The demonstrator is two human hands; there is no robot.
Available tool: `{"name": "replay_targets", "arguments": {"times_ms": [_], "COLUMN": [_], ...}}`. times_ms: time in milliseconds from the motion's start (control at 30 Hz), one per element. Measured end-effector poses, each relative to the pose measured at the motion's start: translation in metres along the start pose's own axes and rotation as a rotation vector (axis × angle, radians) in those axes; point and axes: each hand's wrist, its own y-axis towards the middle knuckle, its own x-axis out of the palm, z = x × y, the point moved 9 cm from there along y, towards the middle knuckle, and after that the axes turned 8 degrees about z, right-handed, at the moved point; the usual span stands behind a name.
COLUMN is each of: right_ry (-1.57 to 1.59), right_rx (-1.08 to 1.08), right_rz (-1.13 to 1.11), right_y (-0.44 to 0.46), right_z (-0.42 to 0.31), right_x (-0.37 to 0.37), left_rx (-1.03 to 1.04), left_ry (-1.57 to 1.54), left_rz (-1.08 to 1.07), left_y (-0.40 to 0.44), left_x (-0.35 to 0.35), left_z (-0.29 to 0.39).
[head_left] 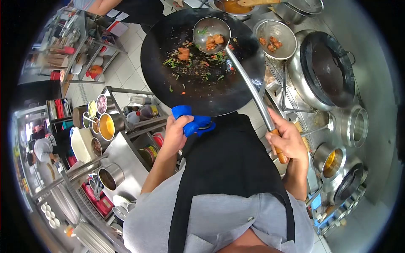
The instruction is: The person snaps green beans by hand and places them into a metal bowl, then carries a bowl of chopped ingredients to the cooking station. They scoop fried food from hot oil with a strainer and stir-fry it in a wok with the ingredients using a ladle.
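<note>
My left hand (177,130) is closed on a folded blue cloth (183,111) at the near edge of a large black wok (190,95); the cloth wraps what looks like the wok's handle, mostly hidden. In my right hand (289,137) is the wooden grip of a long metal ladle (249,82), slanting up and left over the wok. Several browned food pieces (214,41) and a bit of green lie in its bowl. Below, the wok holds another browned piece (183,53) among chopped green and red bits (202,67).
Right of the wok, a metal strainer (291,40) holds several browned pieces. Beyond are a large round pot (306,80) and smaller metal pots (320,156). On the left counter (126,154) stand food containers (110,126). Another person (137,10) stands at the top.
</note>
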Motion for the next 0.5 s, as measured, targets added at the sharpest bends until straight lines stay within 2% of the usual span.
{"name": "replay_targets", "arguments": {"times_ms": [100, 200, 333, 500], "right_ry": [-0.368, -0.304, 0.254, 0.502], "right_rx": [-0.004, -0.034, 0.2, 0.293], "right_rz": [0.017, -0.047, -0.279, -0.333], "right_y": [0.01, 0.01, -0.013, -0.035], "right_z": [-0.015, -0.014, -0.01, 0.032], "right_x": [0.01, 0.028, 0.035, 0.018], "left_rx": [-0.013, -0.038, -0.063, -0.084], "left_ry": [0.021, 0.064, 0.09, 0.051], "left_rz": [-0.032, -0.022, -0.008, 0.038], "left_y": [0.005, 0.007, 0.01, 0.011], "left_x": [0.008, 0.018, 0.016, 0.005], "left_z": [-0.005, -0.008, -0.009, -0.004]}}
